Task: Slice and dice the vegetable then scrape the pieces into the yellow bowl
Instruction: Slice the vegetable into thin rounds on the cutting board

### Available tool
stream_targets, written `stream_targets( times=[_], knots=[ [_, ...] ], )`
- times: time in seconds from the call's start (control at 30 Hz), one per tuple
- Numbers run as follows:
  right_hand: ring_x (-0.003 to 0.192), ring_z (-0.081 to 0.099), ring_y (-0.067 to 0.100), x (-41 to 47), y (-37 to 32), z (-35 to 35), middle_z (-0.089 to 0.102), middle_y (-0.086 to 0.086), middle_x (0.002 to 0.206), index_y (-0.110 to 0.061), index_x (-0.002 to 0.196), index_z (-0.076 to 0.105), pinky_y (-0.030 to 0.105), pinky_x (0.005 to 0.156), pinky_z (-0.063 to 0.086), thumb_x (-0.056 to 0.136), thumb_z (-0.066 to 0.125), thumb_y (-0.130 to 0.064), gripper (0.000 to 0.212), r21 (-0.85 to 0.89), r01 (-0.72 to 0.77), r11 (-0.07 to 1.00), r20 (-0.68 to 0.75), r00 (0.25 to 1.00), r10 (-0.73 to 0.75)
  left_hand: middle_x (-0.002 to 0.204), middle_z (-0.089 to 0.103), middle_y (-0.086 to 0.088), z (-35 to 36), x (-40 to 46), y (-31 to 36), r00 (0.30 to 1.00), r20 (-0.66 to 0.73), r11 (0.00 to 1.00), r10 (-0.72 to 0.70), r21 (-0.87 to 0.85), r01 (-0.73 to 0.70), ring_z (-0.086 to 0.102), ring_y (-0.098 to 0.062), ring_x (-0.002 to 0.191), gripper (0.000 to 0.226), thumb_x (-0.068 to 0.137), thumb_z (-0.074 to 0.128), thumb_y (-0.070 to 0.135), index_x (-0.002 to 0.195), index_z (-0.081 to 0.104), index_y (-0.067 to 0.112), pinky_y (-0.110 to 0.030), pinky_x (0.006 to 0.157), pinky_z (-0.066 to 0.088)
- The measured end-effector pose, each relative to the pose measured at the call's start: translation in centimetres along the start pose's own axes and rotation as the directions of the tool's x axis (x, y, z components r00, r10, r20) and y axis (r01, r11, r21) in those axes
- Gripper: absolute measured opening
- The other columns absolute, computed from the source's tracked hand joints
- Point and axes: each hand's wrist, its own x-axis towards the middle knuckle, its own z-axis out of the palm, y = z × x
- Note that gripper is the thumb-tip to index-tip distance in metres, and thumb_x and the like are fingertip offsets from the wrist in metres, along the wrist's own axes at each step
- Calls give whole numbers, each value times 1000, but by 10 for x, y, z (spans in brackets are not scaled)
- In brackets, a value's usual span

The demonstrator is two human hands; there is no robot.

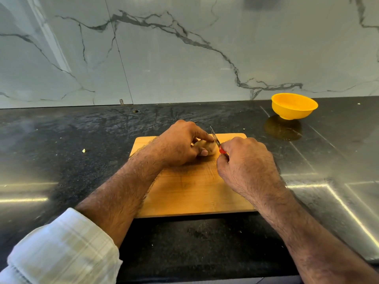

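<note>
A small brown potato (207,146) lies on the far part of a wooden cutting board (190,189). My left hand (180,144) grips the potato from the left, forefinger over its top and thumb at its near side. My right hand (246,162) grips the red handle of a small knife (215,138). The blade points away from me and rests against the potato's right end. The yellow bowl (294,106) stands empty at the back right of the counter, well apart from the board.
The board lies on a dark glossy stone counter (82,165) backed by a white marble wall (164,58). A few pale scraps (83,150) dot the counter to the left. The counter's front edge runs just below the board.
</note>
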Motion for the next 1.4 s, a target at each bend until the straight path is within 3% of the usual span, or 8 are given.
stream_targets(
  times=[0.17,0.4,0.63,0.7,0.9,1.13,1.3,1.4],
  knots=[
    [79,63,17,4,-3,2,62,-4,86,-26,103,68,40,74,63,93,54,-43,25,6,24,1000,27,999,-24,137,69,5,0,0,2,1000,5,1000,-13,-3,13,63,-12,120,42,93,79,29,133,70,38,-43,108,51],
    [82,56,17,4,1,6,48,-5,84,-24,109,63,32,68,53,95,59,-40,21,-47,28,998,129,991,-22,138,67,5,2,-2,3,1000,-11,999,-14,29,15,61,-14,122,43,94,78,29,135,69,37,-40,107,51],
    [85,48,18,-4,8,8,47,-3,95,-28,130,62,32,71,47,98,53,-40,36,-75,65,995,172,984,-51,136,68,7,0,-6,5,1000,-18,1000,-26,-13,25,64,-10,119,41,95,77,26,134,69,38,-35,101,51],
    [81,52,16,-4,10,9,51,-6,92,-29,123,65,31,70,51,96,54,-41,33,-52,54,997,155,987,-46,134,69,9,0,-8,5,999,-26,999,-31,-28,30,65,-9,118,40,94,77,28,132,70,38,-34,99,51],
    [68,58,12,-7,12,9,59,-6,73,-25,100,72,32,58,58,95,53,-43,27,52,67,996,-144,988,-59,136,68,8,1,-6,5,999,-25,998,-49,-37,48,64,-11,120,39,95,77,29,132,69,38,-42,106,52],
    [71,60,12,-1,7,9,63,-5,79,-26,108,74,28,61,58,99,55,-43,27,71,57,996,-54,997,-53,135,63,11,2,-4,1,999,-42,1000,3,-23,-4,63,-11,116,39,91,81,28,129,72,35,-46,103,55],
    [63,60,11,5,6,10,61,-8,70,-23,96,75,28,58,59,96,58,-38,22,73,88,993,-81,993,-82,133,66,12,3,-3,1,998,-54,1000,17,-19,-18,63,-11,115,39,91,81,27,128,73,34,-45,103,55],
    [62,60,11,15,4,7,61,-6,67,-22,87,72,29,60,59,95,62,-34,18,86,66,994,-23,998,-64,133,66,12,4,-3,1,998,-58,1000,24,-11,-25,64,-10,113,39,90,82,28,128,73,33,-44,103,55]
  ],
)
